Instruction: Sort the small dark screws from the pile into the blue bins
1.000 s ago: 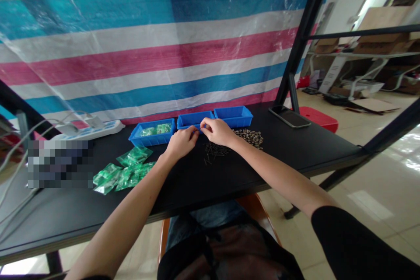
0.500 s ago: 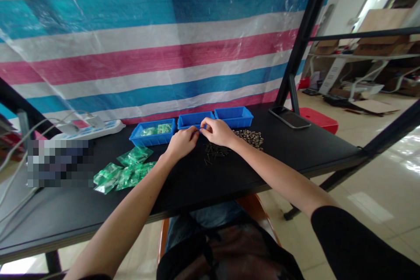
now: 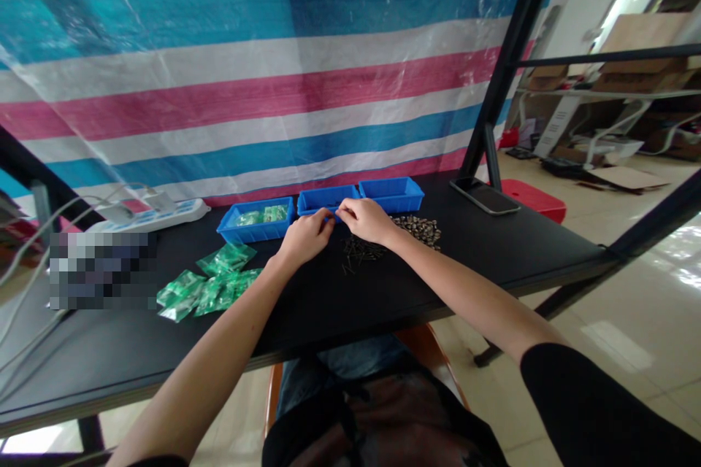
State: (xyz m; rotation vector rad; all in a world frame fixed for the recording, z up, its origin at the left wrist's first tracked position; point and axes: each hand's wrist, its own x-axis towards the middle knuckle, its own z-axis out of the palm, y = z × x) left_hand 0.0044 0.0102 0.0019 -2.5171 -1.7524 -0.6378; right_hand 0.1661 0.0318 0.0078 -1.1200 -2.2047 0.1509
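My left hand (image 3: 307, 235) and my right hand (image 3: 366, 220) meet fingertip to fingertip over the black table (image 3: 493, 248), just in front of the middle blue tray (image 3: 320, 198). Both hands pinch something small between them that I cannot make out. A heap of dark thin screws (image 3: 358, 252) lies right below my right wrist. A pile of small metal parts (image 3: 419, 228) sits to its right.
Two more blue trays flank the middle one, the left tray (image 3: 253, 222) holding green packets, the right tray (image 3: 391, 194). Loose green packets (image 3: 211, 284) lie left of my arm. A white power strip (image 3: 158, 217), a phone (image 3: 485, 197) and a black frame post (image 3: 507, 58) stand behind.
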